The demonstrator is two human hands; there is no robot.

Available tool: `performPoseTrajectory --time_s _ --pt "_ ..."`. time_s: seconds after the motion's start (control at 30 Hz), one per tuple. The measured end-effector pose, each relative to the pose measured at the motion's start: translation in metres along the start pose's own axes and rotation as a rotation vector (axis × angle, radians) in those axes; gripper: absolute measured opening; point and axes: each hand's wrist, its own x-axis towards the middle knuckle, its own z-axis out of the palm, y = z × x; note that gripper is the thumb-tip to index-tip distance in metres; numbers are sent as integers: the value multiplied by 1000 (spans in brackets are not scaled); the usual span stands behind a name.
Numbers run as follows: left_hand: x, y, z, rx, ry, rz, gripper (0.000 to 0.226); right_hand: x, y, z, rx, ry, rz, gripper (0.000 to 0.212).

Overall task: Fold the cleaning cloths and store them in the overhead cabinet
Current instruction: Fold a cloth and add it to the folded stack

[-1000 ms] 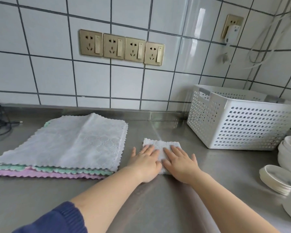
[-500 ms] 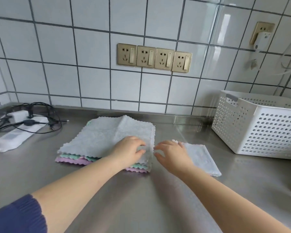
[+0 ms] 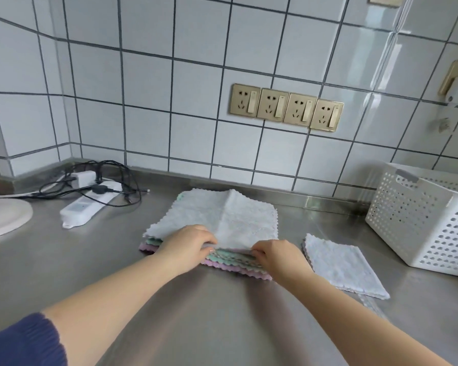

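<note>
Your left hand (image 3: 189,243) and right hand (image 3: 276,253) sit at the near edge of the stack (image 3: 209,254) of fuzzy cloths with zigzag edges, which lies flat on the brushed steel counter (image 3: 196,313); both hands curl their fingers and pinch the near edge of the grey cloth (image 3: 222,217) on top, lifting it slightly off the green cloth (image 3: 230,256) beneath; a pink cloth (image 3: 238,269) lies at the bottom, its scalloped hem showing. Just right of the stack, apart from it, the folded cloth (image 3: 344,265) lies as a small pale square on the counter; beyond it stands a white plastic basket (image 3: 421,223) with perforated walls. To the left lie a white power strip (image 3: 85,207) and tangled black cables (image 3: 111,186); four brass-toned sockets (image 3: 286,108) sit in the glossy white tile wall (image 3: 143,101).
</note>
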Motion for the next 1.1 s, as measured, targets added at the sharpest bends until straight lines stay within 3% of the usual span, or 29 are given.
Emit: performPoseTrajectory --time_s 0.17,0.3,0.43,0.53,0.73,1.1 --pt "-1 -21 0 94 127 -60 35 3 0 -2 -14 87 79 26" --pt "-1 -41 -20 223 147 -172 25 4 1 -7 30 109 118 26" --pt "-3 -37 -45 165 246 -107 27 -2 -6 -29 203 263 98 29" --pt "-19 -27 -65 87 326 53 21 -23 -7 -49 375 327 74 25" --pt "-78 -3 -82 -28 -22 77 19 -80 5 -46 372 143 49 24" --pt "-140 34 -78 -40 -474 42 24 -162 8 -40 450 -162 130 25"
